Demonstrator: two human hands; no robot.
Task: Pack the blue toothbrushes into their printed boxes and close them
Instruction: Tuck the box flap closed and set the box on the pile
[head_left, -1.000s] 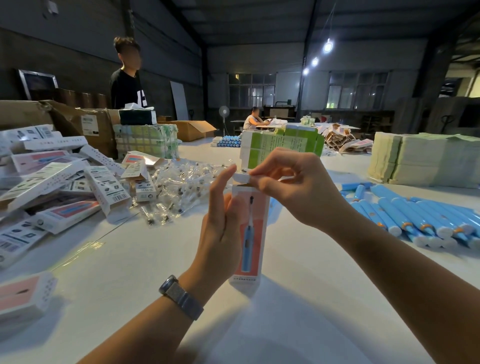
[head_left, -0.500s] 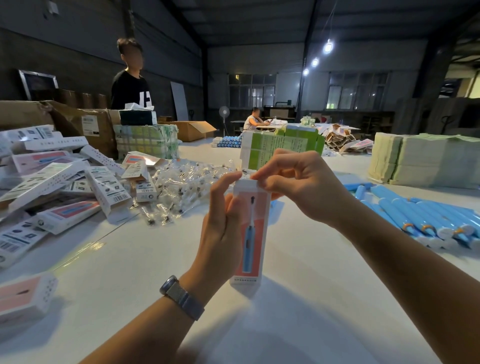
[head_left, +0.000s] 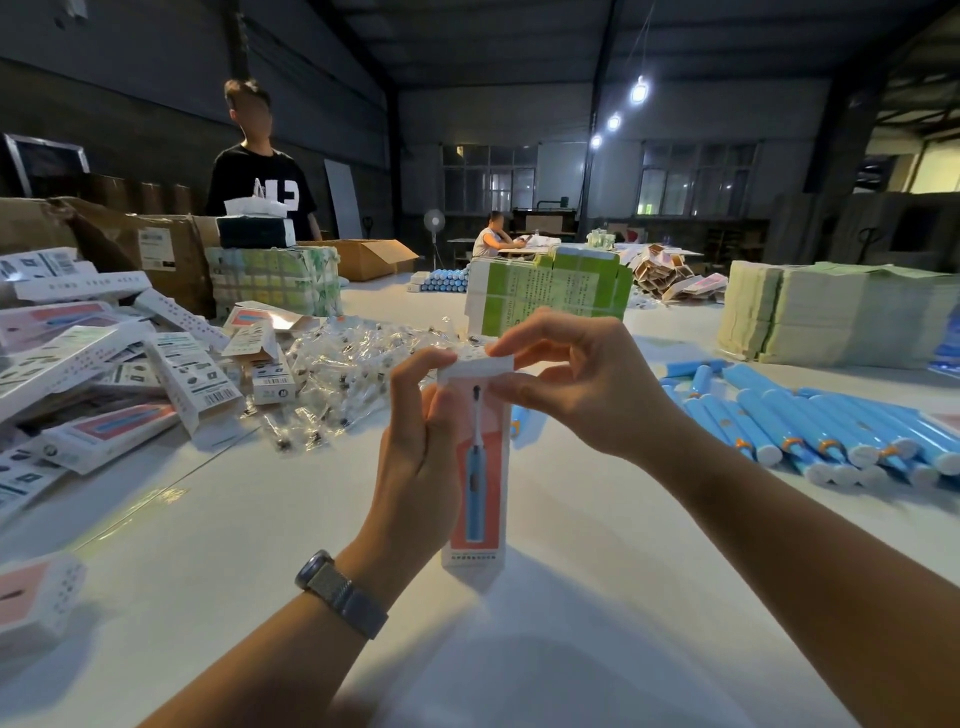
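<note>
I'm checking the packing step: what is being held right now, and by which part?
A printed box: left hand grips its left side, right hand pinches its top end.

The hall is dimly lit by three hanging bulbs (head_left: 640, 92). Soft shadows are cast on the white table (head_left: 218, 530). Edges are bent by wide-angle distortion; faces are blurred.
</note>
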